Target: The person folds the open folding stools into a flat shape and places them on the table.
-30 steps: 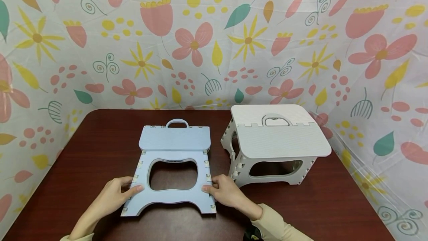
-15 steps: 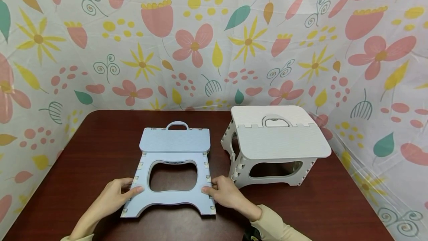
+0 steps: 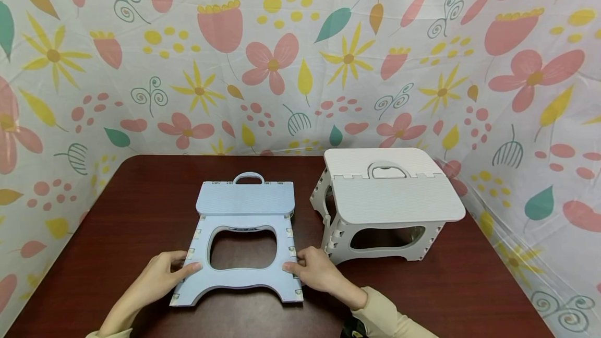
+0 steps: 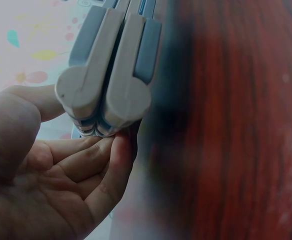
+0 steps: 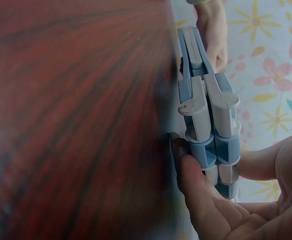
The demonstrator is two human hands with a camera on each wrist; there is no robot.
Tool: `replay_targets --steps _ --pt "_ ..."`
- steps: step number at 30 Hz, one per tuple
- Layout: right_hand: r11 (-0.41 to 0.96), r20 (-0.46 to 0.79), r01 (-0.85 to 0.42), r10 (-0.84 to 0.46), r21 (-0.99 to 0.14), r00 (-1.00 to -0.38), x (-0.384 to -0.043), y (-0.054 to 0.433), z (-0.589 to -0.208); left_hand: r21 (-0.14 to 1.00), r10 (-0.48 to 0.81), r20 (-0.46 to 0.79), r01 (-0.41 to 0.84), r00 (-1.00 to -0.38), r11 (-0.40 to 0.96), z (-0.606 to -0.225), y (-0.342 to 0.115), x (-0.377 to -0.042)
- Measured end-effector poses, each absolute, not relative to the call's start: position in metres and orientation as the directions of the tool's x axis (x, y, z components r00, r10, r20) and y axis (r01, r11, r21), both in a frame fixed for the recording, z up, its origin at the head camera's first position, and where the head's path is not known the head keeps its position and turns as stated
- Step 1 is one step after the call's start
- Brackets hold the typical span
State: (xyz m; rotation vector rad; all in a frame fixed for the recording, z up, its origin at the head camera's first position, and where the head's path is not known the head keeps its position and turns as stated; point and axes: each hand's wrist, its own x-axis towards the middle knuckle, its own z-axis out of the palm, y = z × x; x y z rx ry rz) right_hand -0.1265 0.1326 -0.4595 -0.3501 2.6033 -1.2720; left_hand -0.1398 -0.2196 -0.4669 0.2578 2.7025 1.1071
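Observation:
A light blue folding stool (image 3: 244, 275), folded flat, lies on the table with its carry handle pointing to the back. My left hand (image 3: 159, 274) grips its left edge near the feet, thumb on top and fingers underneath. On the opposite edge, my right hand (image 3: 316, 269) pinches it the same way. In the left wrist view the two folded layers of the stool (image 4: 103, 75) sit between thumb and fingers. The right wrist view shows the stool's hinged edge (image 5: 211, 120) with fingertips below it, close to the tabletop.
A white folding stool (image 3: 394, 197) stands unfolded on the right, close to my right hand. The dark red-brown table (image 3: 127, 207) ends at the back against a flower-printed curtain (image 3: 300, 67).
The folded blue stool's handle end has sunk very slightly in the head view. Both hands keep their grip in the same places.

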Motion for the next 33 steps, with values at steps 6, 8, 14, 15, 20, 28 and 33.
replay_targets --steps 6,8,14,15,20,28,33 --pt "0.603 -0.095 -0.117 -0.308 -0.789 -0.947 -0.1262 0.1321 -0.4587 0.708 0.240 -0.112 0.092 -0.964 0.700 -0.4676 -0.2196 -0.1400" --pt "0.598 -0.101 -0.110 -0.308 -0.794 -0.946 -0.1261 0.1320 -0.4582 0.709 0.238 -0.112 0.090 -0.965 0.700 -0.4676 -0.2194 -0.1400" --pt "0.583 -0.112 -0.099 -0.314 -0.806 -0.943 -0.1258 0.1314 -0.4573 0.699 0.235 -0.127 0.081 -0.964 0.710 -0.4686 -0.2203 -0.1402" --pt "0.586 -0.110 -0.102 -0.316 -0.804 -0.943 -0.1258 0.1314 -0.4574 0.698 0.236 -0.129 0.081 -0.963 0.712 -0.4688 -0.2205 -0.1403" --pt "0.595 -0.105 -0.114 -0.321 -0.795 -0.941 -0.1263 0.1314 -0.4587 0.697 0.240 -0.138 0.077 -0.961 0.712 -0.4690 -0.2210 -0.1406" --pt "0.603 -0.121 -0.105 -0.323 -0.791 -0.939 -0.1272 0.1319 -0.4589 0.693 0.233 -0.137 0.075 -0.963 0.717 -0.4686 -0.2203 -0.1405" --pt "0.600 -0.135 -0.090 -0.319 -0.795 -0.938 -0.1282 0.1318 -0.4574 0.693 0.227 -0.128 0.077 -0.966 0.717 -0.4684 -0.2193 -0.1403"
